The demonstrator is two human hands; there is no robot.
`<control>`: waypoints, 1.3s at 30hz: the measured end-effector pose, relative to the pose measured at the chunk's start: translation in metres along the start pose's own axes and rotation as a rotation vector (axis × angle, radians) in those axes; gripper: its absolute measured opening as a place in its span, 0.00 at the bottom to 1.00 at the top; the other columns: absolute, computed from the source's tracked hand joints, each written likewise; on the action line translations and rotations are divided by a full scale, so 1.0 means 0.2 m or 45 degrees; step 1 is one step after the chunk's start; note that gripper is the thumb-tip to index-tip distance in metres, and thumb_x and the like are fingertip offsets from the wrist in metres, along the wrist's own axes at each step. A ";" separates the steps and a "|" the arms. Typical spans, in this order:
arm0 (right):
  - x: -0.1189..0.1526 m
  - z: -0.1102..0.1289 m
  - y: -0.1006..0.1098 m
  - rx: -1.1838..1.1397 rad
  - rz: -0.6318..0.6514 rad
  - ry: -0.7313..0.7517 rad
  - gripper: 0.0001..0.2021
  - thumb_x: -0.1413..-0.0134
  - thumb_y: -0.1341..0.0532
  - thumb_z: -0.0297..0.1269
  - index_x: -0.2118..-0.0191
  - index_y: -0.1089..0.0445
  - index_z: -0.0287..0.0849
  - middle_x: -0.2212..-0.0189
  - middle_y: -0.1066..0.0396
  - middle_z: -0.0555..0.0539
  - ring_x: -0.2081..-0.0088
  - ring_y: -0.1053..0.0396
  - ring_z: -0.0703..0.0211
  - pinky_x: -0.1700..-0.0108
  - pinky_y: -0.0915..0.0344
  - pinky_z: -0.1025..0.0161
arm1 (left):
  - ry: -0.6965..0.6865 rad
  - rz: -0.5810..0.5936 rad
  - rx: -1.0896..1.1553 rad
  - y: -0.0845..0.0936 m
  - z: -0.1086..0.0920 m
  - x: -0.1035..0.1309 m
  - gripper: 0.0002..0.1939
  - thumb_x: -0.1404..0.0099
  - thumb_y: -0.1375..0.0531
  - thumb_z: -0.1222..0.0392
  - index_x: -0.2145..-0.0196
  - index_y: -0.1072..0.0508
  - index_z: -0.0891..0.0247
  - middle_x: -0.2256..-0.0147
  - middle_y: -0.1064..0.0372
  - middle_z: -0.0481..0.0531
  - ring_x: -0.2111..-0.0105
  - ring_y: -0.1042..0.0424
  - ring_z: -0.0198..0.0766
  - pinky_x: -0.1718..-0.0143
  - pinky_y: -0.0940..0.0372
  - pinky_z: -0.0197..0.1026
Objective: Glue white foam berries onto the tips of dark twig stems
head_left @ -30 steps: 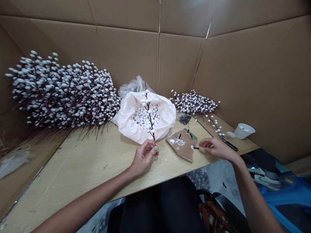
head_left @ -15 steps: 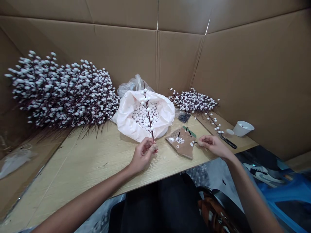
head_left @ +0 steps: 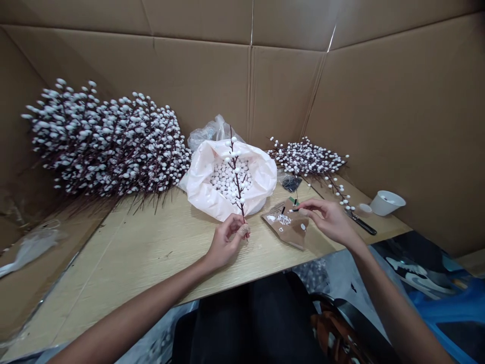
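My left hand (head_left: pixel 230 236) pinches the lower end of a dark brown stem (head_left: pixel 238 183), which stands upright with several white berries on it. Behind the stem, a white plastic bag (head_left: pixel 197 189) lies open, full of white balls (head_left: pixel 223 177). My right hand (head_left: pixel 328 218) has its fingertips closed on a small black piece at the upper right of a brown cardboard piece (head_left: pixel 293 235). White smears and other small black pieces are on that cardboard.
A large pile of white-berried stems (head_left: pixel 113 146) lies at the left, a smaller bunch (head_left: pixel 310 157) at the back right. A white cup (head_left: pixel 387 203), a black-handled tool (head_left: pixel 364 224) and a small dark packet (head_left: pixel 291 183) are on the table (head_left: pixel 144 253). Cardboard walls (head_left: pixel 204 76) stand behind.
My right hand has moved left and up from the cardboard's right edge to its upper part, with a small black piece at its fingertips. My left hand still holds the stem. The view has shifted slightly.
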State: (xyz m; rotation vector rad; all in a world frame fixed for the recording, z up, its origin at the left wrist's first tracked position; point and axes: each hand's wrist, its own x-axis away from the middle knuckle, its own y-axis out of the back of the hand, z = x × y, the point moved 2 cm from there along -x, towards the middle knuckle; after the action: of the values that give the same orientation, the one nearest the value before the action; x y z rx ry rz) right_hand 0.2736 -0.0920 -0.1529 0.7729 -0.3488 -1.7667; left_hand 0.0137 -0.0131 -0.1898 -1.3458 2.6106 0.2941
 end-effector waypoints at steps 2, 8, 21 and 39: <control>-0.02 0.06 -0.05 0.173 0.075 0.172 0.10 0.43 0.47 0.30 0.63 0.28 0.42 0.63 0.26 0.44 0.59 0.30 0.52 0.55 0.35 0.56 | -0.011 -0.004 -0.013 0.00 0.00 0.00 0.10 0.35 0.43 0.54 0.66 0.36 0.63 0.74 0.36 0.46 0.73 0.34 0.32 0.70 0.36 0.35; -0.07 0.10 -0.21 0.440 0.217 0.430 0.15 0.45 0.52 0.19 0.62 0.30 0.38 0.64 0.29 0.41 0.59 0.34 0.51 0.56 0.36 0.56 | -0.023 0.008 -0.006 0.00 0.01 0.00 0.09 0.35 0.43 0.55 0.65 0.36 0.64 0.74 0.36 0.46 0.73 0.34 0.32 0.70 0.37 0.35; -0.06 0.02 -0.26 0.600 0.242 0.461 0.18 0.50 0.52 0.15 0.63 0.31 0.38 0.66 0.32 0.41 0.60 0.36 0.51 0.55 0.37 0.54 | -0.015 -0.004 0.024 -0.01 -0.01 0.00 0.12 0.36 0.42 0.52 0.65 0.36 0.64 0.74 0.36 0.47 0.73 0.33 0.33 0.71 0.36 0.36; -0.08 0.03 -0.25 0.400 0.297 0.275 0.11 0.39 0.50 0.29 0.67 0.32 0.41 0.69 0.30 0.44 0.62 0.34 0.53 0.57 0.39 0.56 | -0.028 0.003 0.018 -0.01 -0.01 0.00 0.12 0.35 0.43 0.51 0.65 0.36 0.64 0.73 0.36 0.48 0.73 0.33 0.34 0.70 0.36 0.37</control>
State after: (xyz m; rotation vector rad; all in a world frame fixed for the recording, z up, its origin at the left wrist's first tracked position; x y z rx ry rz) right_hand 0.2362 -0.0621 -0.1730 1.0898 -0.5552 -1.4113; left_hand 0.0150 -0.0150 -0.1875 -1.3279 2.5914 0.2888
